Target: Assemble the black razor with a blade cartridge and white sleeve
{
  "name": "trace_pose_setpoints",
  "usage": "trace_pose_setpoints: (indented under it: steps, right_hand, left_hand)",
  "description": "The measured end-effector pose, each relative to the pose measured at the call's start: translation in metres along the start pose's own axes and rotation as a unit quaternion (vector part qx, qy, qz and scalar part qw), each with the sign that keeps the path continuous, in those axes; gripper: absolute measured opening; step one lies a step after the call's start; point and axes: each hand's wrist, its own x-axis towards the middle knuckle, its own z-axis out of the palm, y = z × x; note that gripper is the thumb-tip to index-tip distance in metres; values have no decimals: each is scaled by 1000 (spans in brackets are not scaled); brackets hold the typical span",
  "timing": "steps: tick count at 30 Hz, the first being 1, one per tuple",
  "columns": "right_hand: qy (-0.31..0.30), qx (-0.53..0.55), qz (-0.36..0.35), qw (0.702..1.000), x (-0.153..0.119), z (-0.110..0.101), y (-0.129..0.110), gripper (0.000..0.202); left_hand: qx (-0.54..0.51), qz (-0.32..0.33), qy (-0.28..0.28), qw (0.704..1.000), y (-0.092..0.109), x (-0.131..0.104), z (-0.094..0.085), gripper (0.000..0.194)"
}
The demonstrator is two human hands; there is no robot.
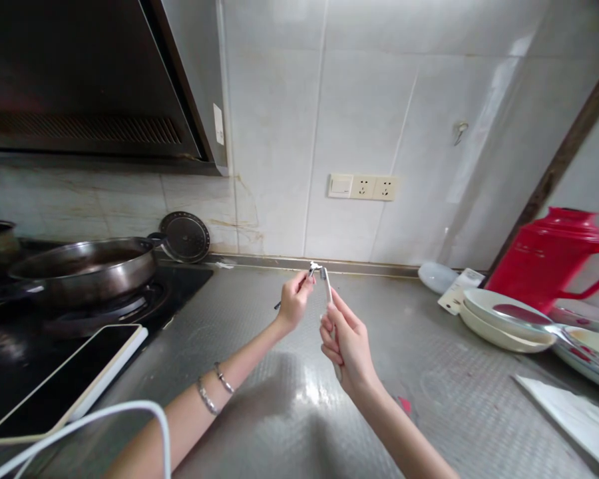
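My right hand [347, 339] is closed around the pale handle of a toothbrush [328, 287], held upright with its dark bristles facing left. Just left of it, my left hand [295, 303] pinches a slim tool with a white-and-silver head [313, 267]; its exact kind is too small to make out. A thin dark end of this tool pokes out below the fingers. The bristles are right beside the white head, and I cannot tell whether they touch. Both hands are above the grey metal countertop [259, 359].
On the left a steel pan [92, 266] sits on the black stove [180, 283], near a phone [64, 386] and a white cable [150, 404]. Stacked dishes [504, 336], a red thermos jug [539, 259] and a white sheet [569, 416] lie right. Wall sockets [363, 187] are behind.
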Motion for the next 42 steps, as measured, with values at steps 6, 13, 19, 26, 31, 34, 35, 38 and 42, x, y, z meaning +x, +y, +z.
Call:
trace_pose_setpoints:
  steps: [6, 13, 19, 26, 31, 34, 35, 38, 42]
  right_hand:
    - [2, -1, -11, 1000, 4, 0, 1, 64]
    - [20, -7, -25, 999, 6, 2, 1, 66]
    - [17, -1, -18, 1000, 7, 9, 8, 67]
    - [28, 7, -26, 999, 10, 10, 10, 67]
    - [3, 21, 6, 1000, 3, 15, 16, 62]
    - [2, 24, 1, 1000, 5, 15, 12, 61]
    - [6, 26, -5, 1000, 6, 14, 11, 61]
    - [11, 32, -6, 999, 8, 14, 9, 62]
    - [-13, 18, 27, 999, 1, 15, 16, 62]
  left_hand:
    - [9, -6, -1, 1000, 0, -1, 1, 30]
    - [31, 3, 8, 999, 0, 0, -1, 30]
    - [52, 20, 22, 998, -2, -2, 0, 27]
    - [70, 22, 29, 997, -7, -2, 2, 27]
    - [55, 31, 50, 997, -7, -1, 2, 27]
    - [54, 22, 52, 997, -7, -1, 1, 28]
    - [53, 18, 49, 997, -7, -1, 1, 28]
    - [47, 13, 40, 998, -11, -2, 1, 28]
    - [26, 12, 47, 998, -15, -1, 0, 26]
